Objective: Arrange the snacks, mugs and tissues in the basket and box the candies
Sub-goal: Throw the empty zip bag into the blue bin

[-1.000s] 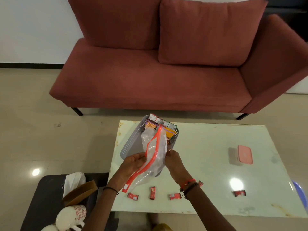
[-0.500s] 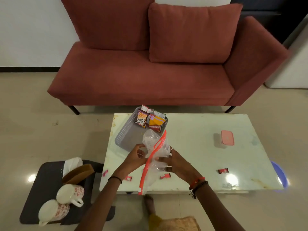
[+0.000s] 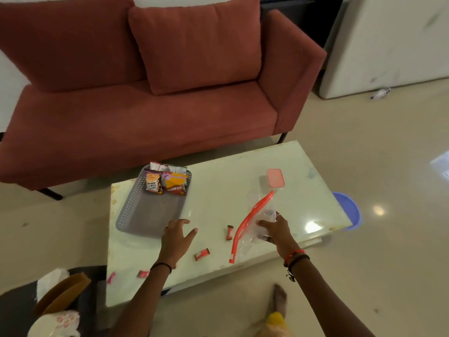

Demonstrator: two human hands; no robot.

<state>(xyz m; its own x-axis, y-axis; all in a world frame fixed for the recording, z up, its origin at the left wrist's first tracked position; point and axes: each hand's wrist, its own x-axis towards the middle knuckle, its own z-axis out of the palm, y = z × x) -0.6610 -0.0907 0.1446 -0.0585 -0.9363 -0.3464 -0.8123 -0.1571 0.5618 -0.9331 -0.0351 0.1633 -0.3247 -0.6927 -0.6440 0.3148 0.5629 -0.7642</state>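
A grey perforated basket [image 3: 136, 210] lies on the pale green table [image 3: 218, 195], with snack packets [image 3: 165, 182] standing at its far end. My left hand [image 3: 176, 239] hovers open just past the basket's near corner, holding nothing. My right hand [image 3: 274, 231] grips a clear zip bag with an orange-red seal [image 3: 250, 220] that rests on the table. Small red candies lie scattered: one by the bag [image 3: 229, 232], one near my left wrist [image 3: 201, 254], others at the near left edge [image 3: 143, 273]. The pink-lidded box [image 3: 275, 177] sits shut at the far right.
A red sofa [image 3: 145, 113] stands behind the table. On a dark stool at bottom left are a brown tissue holder with tissues [image 3: 60, 290] and a white patterned mug [image 3: 56, 324]. A blue tub [image 3: 349, 210] sits on the floor by the table's right end.
My left hand has let go of the zip bag and spread open near the basket. My right hand has carried the bag rightward and laid it on the table. The view has swung right.
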